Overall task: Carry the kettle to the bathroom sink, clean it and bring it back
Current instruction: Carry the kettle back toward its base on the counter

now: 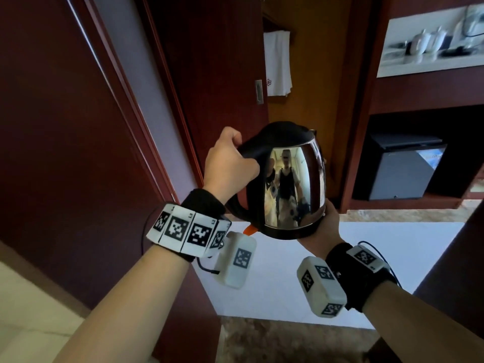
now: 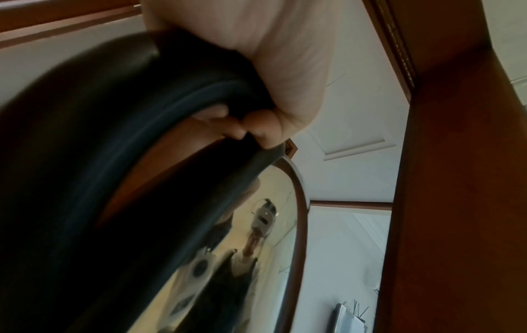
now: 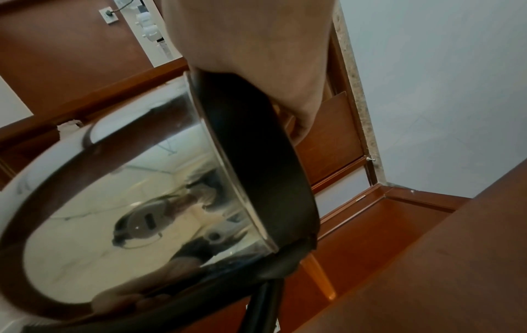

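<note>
A shiny steel kettle (image 1: 290, 184) with a black lid, handle and base hangs in mid-air at the centre of the head view, tipped slightly. My left hand (image 1: 230, 163) grips the top of the black handle (image 2: 171, 112), fingers curled round it in the left wrist view. From below, my right hand (image 1: 324, 229) supports the kettle. Its palm (image 3: 256, 45) lies against the black base (image 3: 256, 157), and its fingers are mostly hidden behind the base. An orange switch (image 1: 250, 229) pokes out under the handle.
A dark red wooden door and frame (image 1: 78, 127) fill the left. Ahead is an open wardrobe with a hanging white cloth (image 1: 277, 64). On the right a cabinet holds a small fridge (image 1: 403, 169), and white cups (image 1: 429, 40) stand on a shelf above. Pale floor (image 1: 366, 247) lies below.
</note>
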Motion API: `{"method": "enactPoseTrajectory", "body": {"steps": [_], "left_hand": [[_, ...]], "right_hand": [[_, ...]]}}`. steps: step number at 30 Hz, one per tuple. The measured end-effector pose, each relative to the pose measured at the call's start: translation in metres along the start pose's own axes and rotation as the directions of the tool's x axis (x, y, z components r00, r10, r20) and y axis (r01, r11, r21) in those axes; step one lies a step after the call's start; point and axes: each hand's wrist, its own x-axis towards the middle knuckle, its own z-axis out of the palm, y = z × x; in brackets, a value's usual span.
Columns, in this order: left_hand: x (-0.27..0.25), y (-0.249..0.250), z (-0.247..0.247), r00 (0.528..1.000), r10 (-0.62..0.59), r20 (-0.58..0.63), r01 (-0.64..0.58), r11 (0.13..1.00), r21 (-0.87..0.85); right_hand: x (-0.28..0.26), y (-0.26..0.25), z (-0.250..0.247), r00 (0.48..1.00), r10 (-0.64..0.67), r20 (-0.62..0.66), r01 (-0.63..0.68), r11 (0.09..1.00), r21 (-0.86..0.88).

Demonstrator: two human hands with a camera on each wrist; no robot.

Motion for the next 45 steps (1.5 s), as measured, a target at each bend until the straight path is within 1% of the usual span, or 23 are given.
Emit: {"method": "enactPoseTrajectory", "body": {"steps": [5,7,11,19,25,29,34,40,43,45], "left_hand": [[0.046,-0.021,0.005,1.000,0.009,0.003,-0.009,0.999,-0.043],[0.064,-0.026,0.004,1.000,0.006,-0.008,-0.007,0.998,-0.070],[0.098,-0.034,0.001,1.000,0.000,-0.030,-0.002,0.998,-0.063],[0.149,-0.048,-0.002,1.000,0.024,-0.002,-0.025,0.998,-0.055],[0.188,-0.046,0.013,0.998,0.055,0.028,-0.053,0.996,-0.066],[0.212,-0.042,0.035,0.997,0.057,0.047,-0.054,0.996,-0.065],[0.250,-0.032,0.078,0.994,0.072,0.077,-0.066,0.994,-0.082],[0.310,-0.008,0.137,0.991,0.101,0.090,-0.093,0.992,-0.089],[0.342,0.008,0.172,0.986,0.126,0.108,-0.115,0.988,-0.099],[0.360,0.016,0.193,0.984,0.138,0.116,-0.125,0.986,-0.113]], "right_hand": [[0.051,-0.004,0.013,1.000,-0.024,0.006,0.024,1.000,0.019],[0.071,-0.007,0.021,1.000,-0.020,0.000,0.020,1.000,-0.003],[0.104,-0.009,0.037,1.000,-0.017,-0.026,0.017,1.000,0.003],[0.143,-0.010,0.061,0.997,-0.018,-0.081,0.018,1.000,0.007],[0.170,-0.028,0.069,0.991,-0.084,-0.109,0.088,0.996,0.034],[0.191,-0.047,0.064,0.988,-0.102,-0.112,0.106,0.994,0.024],[0.230,-0.088,0.056,0.982,-0.137,-0.127,0.143,0.989,0.036],[0.283,-0.155,0.049,0.979,-0.165,-0.117,0.178,0.978,0.113],[0.311,-0.194,0.038,0.978,-0.179,-0.103,0.190,0.976,0.109],[0.325,-0.217,0.032,0.974,-0.212,-0.079,0.218,0.972,0.086]]}}
